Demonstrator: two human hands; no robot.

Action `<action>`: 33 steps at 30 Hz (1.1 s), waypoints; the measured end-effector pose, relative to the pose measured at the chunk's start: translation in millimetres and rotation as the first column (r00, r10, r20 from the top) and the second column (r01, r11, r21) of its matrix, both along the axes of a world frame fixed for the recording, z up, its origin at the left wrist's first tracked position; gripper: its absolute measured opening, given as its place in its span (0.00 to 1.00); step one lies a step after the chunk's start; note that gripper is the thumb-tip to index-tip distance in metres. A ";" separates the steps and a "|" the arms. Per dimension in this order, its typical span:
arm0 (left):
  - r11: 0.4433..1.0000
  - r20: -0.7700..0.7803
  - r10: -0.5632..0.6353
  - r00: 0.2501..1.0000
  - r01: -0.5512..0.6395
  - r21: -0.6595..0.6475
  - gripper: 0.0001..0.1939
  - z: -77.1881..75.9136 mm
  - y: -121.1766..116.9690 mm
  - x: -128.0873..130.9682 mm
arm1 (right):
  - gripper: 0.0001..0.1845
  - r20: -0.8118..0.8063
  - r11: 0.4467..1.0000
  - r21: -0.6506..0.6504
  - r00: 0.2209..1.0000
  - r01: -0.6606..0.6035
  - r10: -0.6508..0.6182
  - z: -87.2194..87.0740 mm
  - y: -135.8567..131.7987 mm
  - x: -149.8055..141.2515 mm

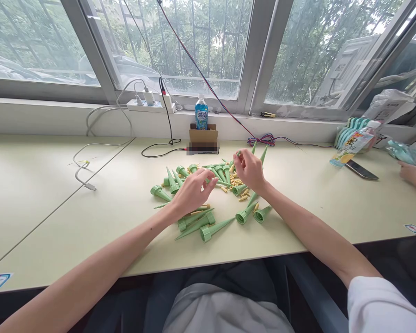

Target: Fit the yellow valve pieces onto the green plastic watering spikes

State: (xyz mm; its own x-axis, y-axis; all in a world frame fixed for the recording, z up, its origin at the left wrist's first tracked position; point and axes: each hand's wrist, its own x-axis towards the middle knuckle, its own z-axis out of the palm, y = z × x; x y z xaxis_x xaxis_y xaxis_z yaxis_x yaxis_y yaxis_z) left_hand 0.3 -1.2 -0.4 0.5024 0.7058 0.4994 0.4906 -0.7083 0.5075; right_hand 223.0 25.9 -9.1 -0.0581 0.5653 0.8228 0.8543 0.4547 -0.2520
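My left hand (193, 190) is over the left side of a heap of green plastic watering spikes, its thumb and fingers curled close together. Whatever lies between those fingertips is too small to make out. To its right, my right hand (248, 171) is raised above the heap and pinches a green plastic spike (238, 153), mostly hidden by the fingers. Small yellowish pegs (243, 198) lie scattered among the spikes between and below the hands. Nearest me, one hollow-ended spike (215, 229) lies on its side, and another spike (245, 213) rests below my right wrist.
A small cardboard box (203, 135) and a blue bottle (201, 113) stand by the window sill. Cables (263, 139) and a power strip (149, 106) are behind. At right are a phone (361, 170), a tilted drink pouch (351, 147) and another person's hand (414, 175).
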 end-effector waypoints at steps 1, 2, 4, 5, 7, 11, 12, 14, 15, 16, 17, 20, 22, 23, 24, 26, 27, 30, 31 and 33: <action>1.000 -0.001 0.000 1.000 0.000 0.002 0.15 -0.1 0.0 0.0 | 0.13 0.013 1.000 -0.014 1.000 0.008 -0.008 0.1 0.4 0.3; 1.000 -0.002 0.000 1.000 0.000 0.004 0.15 -0.3 0.1 0.0 | 0.13 0.026 0.999 -0.028 1.000 0.016 -0.016 0.1 0.8 0.7; 1.000 -0.002 -0.001 1.000 0.001 0.009 0.14 -0.5 0.3 -0.1 | 0.12 0.051 0.998 -0.059 0.998 0.033 -0.030 -0.3 1.9 1.3; 1.000 -0.002 -0.003 1.000 0.003 0.011 0.14 -0.6 0.5 -0.2 | 0.12 0.064 0.996 -0.075 0.997 0.039 -0.035 -0.6 2.4 1.5; 1.000 -0.004 -0.005 1.000 0.005 0.016 0.13 -0.9 0.8 -0.3 | 0.12 0.092 0.994 -0.103 0.995 0.042 -0.033 -1.2 3.3 1.9; 1.000 -0.008 -0.004 1.000 0.005 0.021 0.13 -2.0 1.8 -0.6 | 0.10 0.144 0.989 -0.145 0.990 0.033 -0.012 -1.8 3.4 1.8; 1.000 -0.010 -0.005 1.000 0.005 0.023 0.13 -2.4 2.0 -0.7 | 0.10 0.153 0.988 -0.153 0.988 0.032 -0.009 -1.7 3.2 1.6; 1.000 -0.013 -0.006 1.000 0.006 0.027 0.13 -3.2 2.5 -0.8 | 0.10 0.167 0.985 -0.168 0.986 0.035 -0.007 -1.0 2.3 1.0; 1.000 -0.014 -0.006 1.000 0.006 0.029 0.13 -3.5 2.6 -0.9 | 0.10 0.171 0.984 -0.175 0.985 0.036 -0.006 -0.6 1.9 0.7; 1.000 -0.016 -0.005 1.000 0.005 0.030 0.13 -3.7 2.7 -1.0 | 0.11 0.174 0.982 -0.183 0.985 0.037 -0.005 -0.1 1.5 0.3; 1.000 -0.017 -0.004 1.000 0.005 0.031 0.13 -3.8 2.6 -1.0 | 0.11 0.175 0.981 -0.189 0.984 0.037 -0.003 0.3 1.1 0.0; 1.000 -0.020 -0.001 1.000 0.002 0.028 0.13 -3.7 2.3 -1.1 | 0.11 0.185 0.978 -0.209 0.983 0.025 0.015 1.2 0.2 -0.8; 1.000 -0.021 0.000 1.000 0.000 0.025 0.12 -3.4 2.1 -1.1 | 0.10 0.191 0.975 -0.221 0.981 0.007 0.036 1.3 -0.1 -1.3; 1.000 -0.022 0.000 1.000 0.000 0.023 0.13 -3.3 2.0 -1.1 | 0.11 0.192 0.974 -0.227 0.980 -0.003 0.048 1.3 -0.3 -1.5; 1.000 -0.023 0.000 1.000 0.001 0.022 0.13 -3.1 1.9 -1.2 | 0.11 0.190 0.972 -0.235 0.980 -0.013 0.059 1.2 -0.5 -1.8; 1.000 -0.025 -0.004 1.000 0.005 0.023 0.13 -2.8 1.8 -1.4 | 0.11 0.184 0.968 -0.249 0.980 -0.031 0.079 0.9 -0.9 -2.3; 1.000 -0.026 -0.006 1.000 0.006 0.023 0.13 -2.7 1.7 -1.4 | 0.11 0.180 0.966 -0.255 0.980 -0.036 0.084 0.8 -1.0 -2.5; 1.000 -0.028 -0.006 1.000 0.007 0.028 0.13 -2.4 1.7 -1.3 | 0.11 0.164 0.964 -0.264 0.982 -0.042 0.088 0.1 -0.4 -2.7; 1.000 -0.029 -0.006 1.000 0.007 0.030 0.13 -2.3 1.7 -1.1 | 0.11 0.158 0.963 -0.266 0.983 -0.044 0.089 -0.3 0.2 -2.5; 0.999 -0.031 -0.008 0.999 0.009 0.032 0.13 -2.4 1.8 -0.9 | 0.10 0.147 0.960 -0.273 0.984 -0.054 0.097 -1.4 1.9 -1.9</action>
